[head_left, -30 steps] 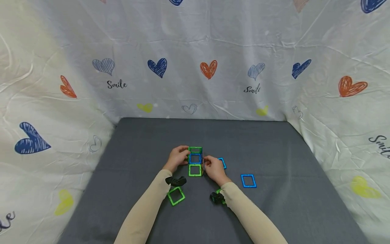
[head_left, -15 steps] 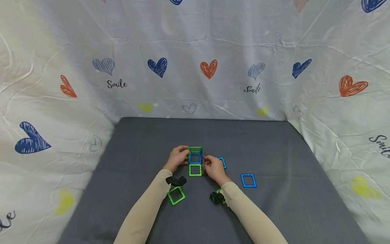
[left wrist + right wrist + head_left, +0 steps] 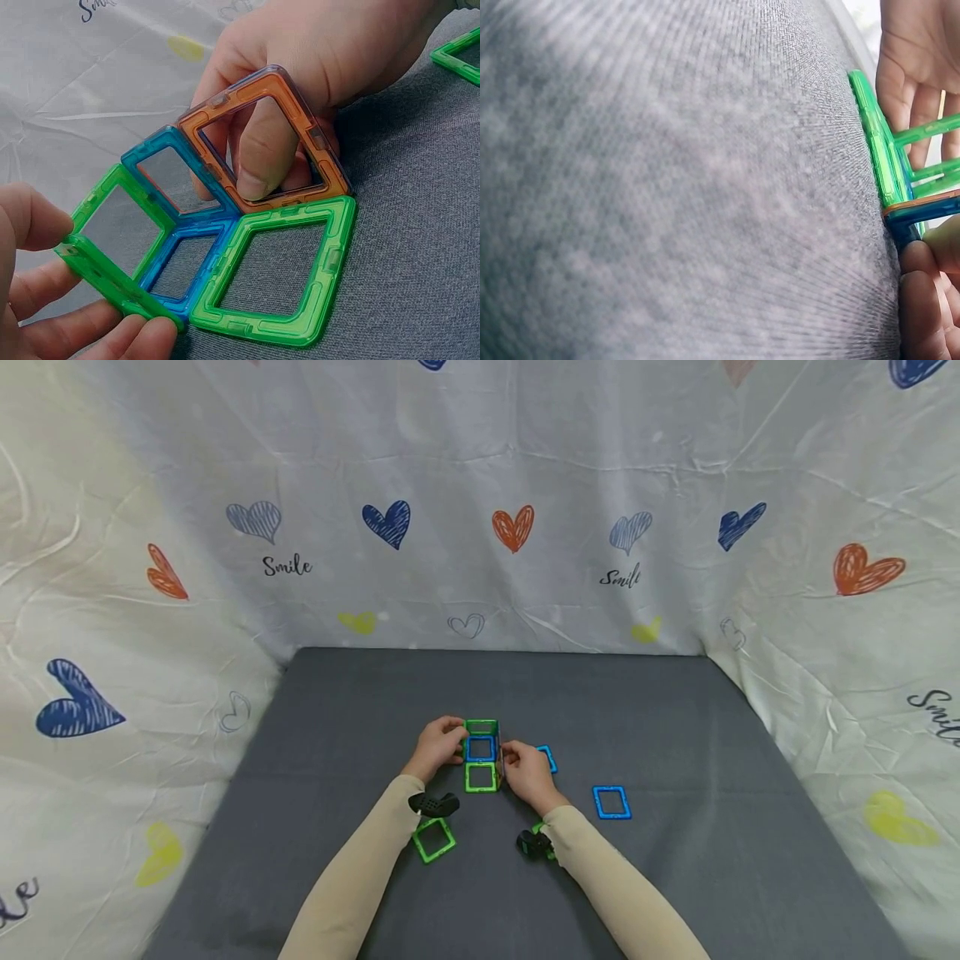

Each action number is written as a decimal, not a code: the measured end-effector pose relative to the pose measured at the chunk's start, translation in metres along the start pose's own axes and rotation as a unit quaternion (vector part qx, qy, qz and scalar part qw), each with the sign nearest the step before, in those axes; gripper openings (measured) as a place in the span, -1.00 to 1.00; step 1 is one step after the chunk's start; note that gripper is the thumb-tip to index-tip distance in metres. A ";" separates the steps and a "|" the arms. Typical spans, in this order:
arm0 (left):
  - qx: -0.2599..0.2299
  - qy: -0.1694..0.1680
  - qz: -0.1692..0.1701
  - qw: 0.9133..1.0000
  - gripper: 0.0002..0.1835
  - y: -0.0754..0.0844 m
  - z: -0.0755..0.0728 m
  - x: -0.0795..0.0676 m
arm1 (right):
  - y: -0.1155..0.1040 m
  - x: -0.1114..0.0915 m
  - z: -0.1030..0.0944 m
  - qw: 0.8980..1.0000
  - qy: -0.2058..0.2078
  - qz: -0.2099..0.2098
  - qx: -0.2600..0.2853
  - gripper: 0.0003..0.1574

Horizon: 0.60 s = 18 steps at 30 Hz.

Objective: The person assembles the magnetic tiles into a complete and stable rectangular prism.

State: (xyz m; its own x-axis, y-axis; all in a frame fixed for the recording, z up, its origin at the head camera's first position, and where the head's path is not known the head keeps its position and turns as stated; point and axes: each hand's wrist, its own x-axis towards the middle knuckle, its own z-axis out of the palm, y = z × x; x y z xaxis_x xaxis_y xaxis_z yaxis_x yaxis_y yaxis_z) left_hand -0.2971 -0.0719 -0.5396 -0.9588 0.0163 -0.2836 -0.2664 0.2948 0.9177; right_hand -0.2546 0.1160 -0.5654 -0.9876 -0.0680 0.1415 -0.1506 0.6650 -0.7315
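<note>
Joined square magnetic tiles stand at mid-table between the hands. In the left wrist view, a green tile (image 3: 262, 326) and a blue tile (image 3: 157, 266) lie flat, edge to edge. Around them rise another green tile (image 3: 97, 195), a blue tile (image 3: 142, 154) and an orange tile (image 3: 307, 116). My left hand (image 3: 437, 747) pinches an upright green tile (image 3: 112, 277) on the left side. My right hand (image 3: 528, 774) is at the orange wall, its thumb showing through the frame; its fingers pinch a dark blue tile (image 3: 922, 215) lying against the orange one's outer face.
A loose blue tile (image 3: 612, 816) lies to the right, and another blue tile (image 3: 551, 762) is partly hidden behind my right hand. A green tile (image 3: 438, 857) lies near my left sleeve. Beneath the right wrist camera (image 3: 532, 844), another green tile (image 3: 551, 855) shows.
</note>
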 end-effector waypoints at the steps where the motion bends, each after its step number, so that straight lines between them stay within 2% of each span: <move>1: -0.001 0.001 0.001 1.000 -0.53 0.000 0.000 0.000 | 0.000 0.000 0.000 1.000 0.000 -0.001 0.000 -0.72; 6: -0.005 0.009 0.001 1.000 -0.60 -0.002 0.000 0.001 | -0.001 0.001 0.000 1.000 -0.003 0.005 0.001 -0.71; 13: 0.004 0.039 -0.006 0.999 -0.62 -0.002 0.004 0.005 | -0.002 -0.001 0.000 1.000 -0.009 0.005 0.006 -0.71; 18: -0.004 0.051 -0.003 0.999 -0.64 0.002 0.006 0.002 | 0.001 0.000 0.001 1.000 -0.002 -0.002 0.000 -0.71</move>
State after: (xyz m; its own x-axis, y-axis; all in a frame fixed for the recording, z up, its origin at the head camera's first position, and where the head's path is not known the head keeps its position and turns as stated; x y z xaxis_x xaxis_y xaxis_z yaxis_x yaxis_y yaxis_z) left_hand -0.2991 -0.0656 -0.5405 -0.9619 -0.0832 -0.2605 -0.2735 0.2869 0.9181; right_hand -0.2543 0.1158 -0.5665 -0.9870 -0.0740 0.1426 -0.1554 0.6653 -0.7302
